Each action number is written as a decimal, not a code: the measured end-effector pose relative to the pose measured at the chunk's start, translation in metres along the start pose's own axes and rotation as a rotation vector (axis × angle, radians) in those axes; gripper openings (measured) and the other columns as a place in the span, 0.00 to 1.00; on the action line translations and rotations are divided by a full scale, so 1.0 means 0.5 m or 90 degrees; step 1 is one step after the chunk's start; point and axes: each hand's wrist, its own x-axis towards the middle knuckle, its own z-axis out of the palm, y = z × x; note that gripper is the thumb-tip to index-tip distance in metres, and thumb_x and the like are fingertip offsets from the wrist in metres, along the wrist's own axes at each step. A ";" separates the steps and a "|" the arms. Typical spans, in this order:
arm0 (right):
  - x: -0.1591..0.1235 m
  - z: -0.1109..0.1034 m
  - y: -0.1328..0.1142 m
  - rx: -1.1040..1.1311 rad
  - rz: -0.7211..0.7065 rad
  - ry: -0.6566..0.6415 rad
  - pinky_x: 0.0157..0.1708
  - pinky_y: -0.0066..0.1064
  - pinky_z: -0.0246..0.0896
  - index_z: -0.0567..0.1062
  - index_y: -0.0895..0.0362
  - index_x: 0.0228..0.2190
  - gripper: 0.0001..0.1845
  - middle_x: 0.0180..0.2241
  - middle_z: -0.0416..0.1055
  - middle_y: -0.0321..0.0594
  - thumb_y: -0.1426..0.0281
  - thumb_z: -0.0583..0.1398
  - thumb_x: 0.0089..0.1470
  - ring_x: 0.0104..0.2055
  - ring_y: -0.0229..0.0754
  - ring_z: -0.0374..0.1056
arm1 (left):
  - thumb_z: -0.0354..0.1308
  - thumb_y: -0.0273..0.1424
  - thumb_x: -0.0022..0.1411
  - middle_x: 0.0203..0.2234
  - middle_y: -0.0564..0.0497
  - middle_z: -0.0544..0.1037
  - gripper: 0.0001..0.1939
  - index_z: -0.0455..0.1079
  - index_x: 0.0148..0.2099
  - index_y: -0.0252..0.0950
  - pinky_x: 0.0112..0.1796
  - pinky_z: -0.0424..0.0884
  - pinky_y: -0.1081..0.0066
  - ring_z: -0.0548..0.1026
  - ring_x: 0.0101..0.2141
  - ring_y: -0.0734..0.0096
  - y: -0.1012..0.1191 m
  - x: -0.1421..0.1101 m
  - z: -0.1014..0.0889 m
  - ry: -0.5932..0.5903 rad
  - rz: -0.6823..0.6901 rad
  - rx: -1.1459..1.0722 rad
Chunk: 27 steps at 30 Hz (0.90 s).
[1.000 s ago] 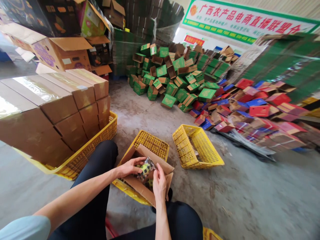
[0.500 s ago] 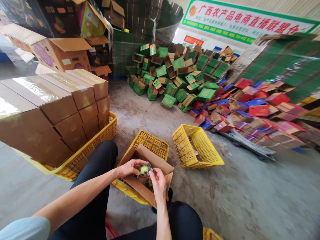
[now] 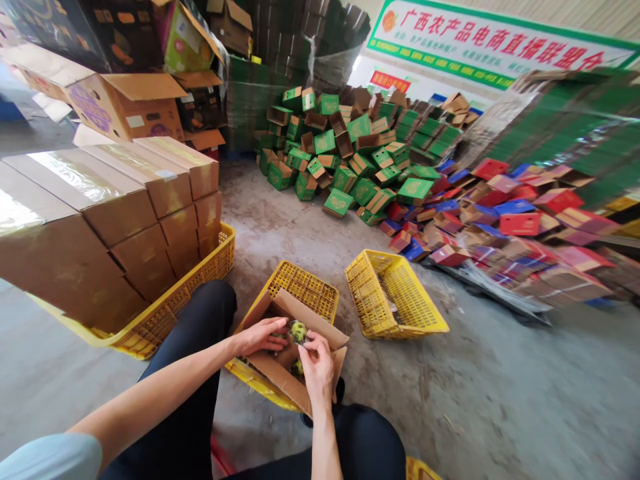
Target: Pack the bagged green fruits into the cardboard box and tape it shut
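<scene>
Over an open cardboard box [image 3: 313, 313], my right hand [image 3: 319, 365] pinches a small round yellow-green fruit [image 3: 299, 332] in clear plastic wrap with dark spots; I cannot tell its kind. My left hand [image 3: 263, 335] is just to the left of it, fingers stretched out and apart, above another wrapped fruit [image 3: 280, 341] that it partly hides. Lower in the box, a further wrapped fruit [image 3: 299, 367] shows beside my right fingers. The box stands tilted on an upturned yellow plastic crate [image 3: 303, 287] between my knees.
A yellow crate [image 3: 395, 300] lies to the right. On the left, taped cardboard boxes [image 3: 130, 207] fill a long yellow crate [image 3: 210, 267]. Heaps of green boxes [image 3: 340, 200] and red and blue boxes [image 3: 520, 220] cover the floor behind. Open cartons [image 3: 130, 107] are stacked at back left.
The wrapped fruit has turned and its loose plastic is gathered closer around it. My right hand has come in to pinch it, and my left fingers have drawn slightly away from it.
</scene>
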 end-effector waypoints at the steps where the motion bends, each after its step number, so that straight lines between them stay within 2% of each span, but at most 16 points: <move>1: -0.002 0.002 -0.004 -0.001 -0.012 -0.013 0.46 0.38 0.75 0.76 0.53 0.29 0.11 0.47 0.77 0.49 0.59 0.63 0.58 0.50 0.49 0.76 | 0.70 0.55 0.57 0.60 0.32 0.73 0.45 0.65 0.69 0.37 0.55 0.72 0.54 0.81 0.50 0.50 -0.001 -0.001 0.001 -0.008 -0.004 -0.004; 4: -0.006 0.004 -0.016 0.006 -0.027 -0.043 0.47 0.38 0.75 0.75 0.53 0.28 0.08 0.48 0.75 0.50 0.64 0.63 0.58 0.52 0.50 0.74 | 0.71 0.52 0.59 0.55 0.33 0.77 0.46 0.62 0.71 0.35 0.53 0.73 0.55 0.83 0.45 0.55 -0.003 -0.004 0.004 -0.026 0.011 -0.008; 10: -0.005 0.003 -0.029 0.021 -0.007 -0.067 0.46 0.37 0.75 0.75 0.53 0.27 0.08 0.48 0.74 0.50 0.65 0.63 0.58 0.53 0.50 0.74 | 0.75 0.43 0.56 0.56 0.33 0.77 0.55 0.51 0.76 0.33 0.53 0.74 0.59 0.82 0.45 0.59 -0.006 -0.007 0.004 -0.054 0.028 -0.007; 15: -0.005 0.001 -0.036 0.024 0.011 -0.063 0.47 0.38 0.74 0.75 0.52 0.27 0.09 0.48 0.75 0.49 0.64 0.63 0.57 0.53 0.51 0.74 | 0.76 0.41 0.56 0.55 0.34 0.78 0.54 0.52 0.76 0.34 0.53 0.73 0.58 0.82 0.46 0.60 -0.008 -0.004 0.000 -0.061 0.031 -0.006; 20: -0.006 0.002 -0.035 0.035 0.005 -0.071 0.48 0.38 0.74 0.74 0.52 0.27 0.06 0.49 0.74 0.49 0.67 0.63 0.56 0.54 0.51 0.73 | 0.77 0.37 0.55 0.60 0.36 0.74 0.52 0.55 0.75 0.37 0.53 0.74 0.59 0.80 0.51 0.57 -0.010 0.000 -0.003 -0.068 0.046 0.003; 24: -0.006 0.002 -0.029 0.017 0.005 -0.087 0.46 0.36 0.73 0.74 0.53 0.26 0.06 0.49 0.74 0.49 0.69 0.62 0.55 0.55 0.51 0.72 | 0.77 0.35 0.55 0.58 0.37 0.75 0.51 0.57 0.74 0.37 0.53 0.74 0.59 0.78 0.53 0.56 -0.009 -0.001 -0.005 -0.068 0.045 0.007; 27: -0.008 0.003 -0.025 0.029 0.004 -0.103 0.48 0.37 0.73 0.74 0.53 0.27 0.06 0.50 0.74 0.49 0.69 0.62 0.56 0.56 0.51 0.72 | 0.77 0.36 0.55 0.58 0.37 0.75 0.51 0.57 0.74 0.37 0.52 0.75 0.59 0.79 0.52 0.56 -0.011 -0.001 -0.005 -0.067 0.040 0.004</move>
